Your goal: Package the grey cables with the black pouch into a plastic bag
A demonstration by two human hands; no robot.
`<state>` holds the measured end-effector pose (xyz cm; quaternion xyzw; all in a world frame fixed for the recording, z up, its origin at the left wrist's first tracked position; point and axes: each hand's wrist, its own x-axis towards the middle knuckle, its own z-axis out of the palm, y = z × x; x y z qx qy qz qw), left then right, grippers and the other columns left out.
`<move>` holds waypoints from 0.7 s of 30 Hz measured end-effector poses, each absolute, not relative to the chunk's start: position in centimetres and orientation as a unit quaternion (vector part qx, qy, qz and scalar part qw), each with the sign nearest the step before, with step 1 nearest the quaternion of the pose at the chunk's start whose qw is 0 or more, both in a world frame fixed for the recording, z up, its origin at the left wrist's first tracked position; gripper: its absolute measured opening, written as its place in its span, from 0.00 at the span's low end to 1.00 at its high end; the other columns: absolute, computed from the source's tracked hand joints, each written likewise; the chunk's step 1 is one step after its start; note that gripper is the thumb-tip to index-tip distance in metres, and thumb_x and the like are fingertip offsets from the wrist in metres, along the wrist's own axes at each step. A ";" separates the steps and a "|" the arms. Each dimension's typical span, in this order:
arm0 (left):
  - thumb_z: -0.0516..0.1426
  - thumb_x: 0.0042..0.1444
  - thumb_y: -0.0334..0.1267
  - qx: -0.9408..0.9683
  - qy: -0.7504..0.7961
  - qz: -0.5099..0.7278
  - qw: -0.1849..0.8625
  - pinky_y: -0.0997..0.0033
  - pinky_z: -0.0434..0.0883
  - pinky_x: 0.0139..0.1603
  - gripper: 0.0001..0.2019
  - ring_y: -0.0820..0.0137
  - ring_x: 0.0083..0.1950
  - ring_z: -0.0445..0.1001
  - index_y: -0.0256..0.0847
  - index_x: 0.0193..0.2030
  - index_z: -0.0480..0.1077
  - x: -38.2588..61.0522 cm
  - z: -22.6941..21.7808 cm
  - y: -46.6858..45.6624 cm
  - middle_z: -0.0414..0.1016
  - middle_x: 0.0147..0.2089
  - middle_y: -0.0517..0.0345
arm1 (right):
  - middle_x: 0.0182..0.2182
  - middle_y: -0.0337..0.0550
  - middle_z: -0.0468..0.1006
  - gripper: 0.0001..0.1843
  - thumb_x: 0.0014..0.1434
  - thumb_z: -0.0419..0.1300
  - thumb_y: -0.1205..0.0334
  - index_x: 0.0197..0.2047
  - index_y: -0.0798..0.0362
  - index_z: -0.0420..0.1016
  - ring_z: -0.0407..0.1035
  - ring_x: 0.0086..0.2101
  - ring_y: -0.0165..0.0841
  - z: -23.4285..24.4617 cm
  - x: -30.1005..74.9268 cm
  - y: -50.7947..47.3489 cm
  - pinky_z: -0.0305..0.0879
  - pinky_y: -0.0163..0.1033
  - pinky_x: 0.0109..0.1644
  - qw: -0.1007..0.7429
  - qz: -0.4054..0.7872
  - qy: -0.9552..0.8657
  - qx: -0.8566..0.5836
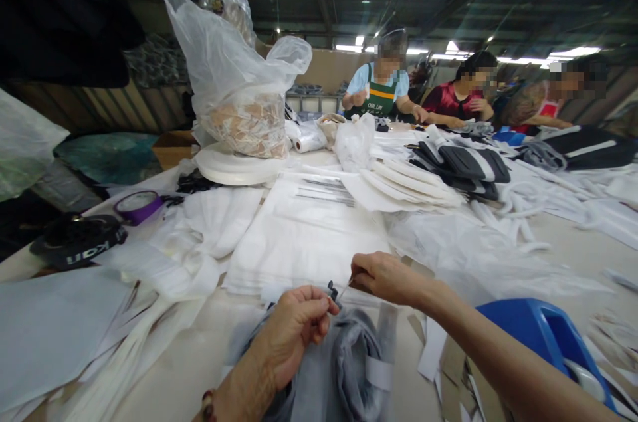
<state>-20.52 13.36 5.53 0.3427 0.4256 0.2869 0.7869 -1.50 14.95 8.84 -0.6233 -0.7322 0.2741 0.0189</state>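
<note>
My left hand (304, 316) is closed, thumb against fingers, on a small dark piece (333, 290), perhaps a buckle; its exact kind is too small to tell. My right hand (381, 276) pinches a thin pale strand (345, 290) that runs down towards the dark piece. Under both hands lies a soft grey fabric article (351, 362), rolled at its right side with a white paper band (379, 373) by the roll. My left forearm covers part of it.
White sheets (304, 236) are stacked ahead of my hands. A blue plastic tool (528, 322) stands at right, near paper scraps. Purple-edged tape (138, 207) and a black cap-like item (80, 240) lie left. A filled plastic bag (244, 109) rises behind. Several people (376, 90) work across the table.
</note>
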 end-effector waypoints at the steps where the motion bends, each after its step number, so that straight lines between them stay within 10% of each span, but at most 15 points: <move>1: 0.63 0.34 0.39 0.341 0.431 0.281 0.787 0.78 0.52 0.20 0.13 0.80 0.20 0.60 0.32 0.25 0.69 -20.5 5.5 13.3 0.70 0.25 0.57 | 0.33 0.47 0.77 0.10 0.55 0.53 0.70 0.37 0.56 0.75 0.68 0.34 0.35 9.3 -1.7 15.1 0.56 0.36 0.37 0.032 0.274 -0.729 -0.626; 21: 0.64 0.34 0.38 0.293 0.429 0.290 0.804 0.79 0.52 0.19 0.13 0.81 0.19 0.59 0.34 0.24 0.67 -21.7 6.6 12.9 0.67 0.21 0.60 | 0.20 0.35 0.72 0.16 0.33 0.66 0.63 0.29 0.57 0.71 0.63 0.19 0.24 9.0 -4.2 10.4 0.55 0.30 0.21 0.304 0.715 -0.307 -0.549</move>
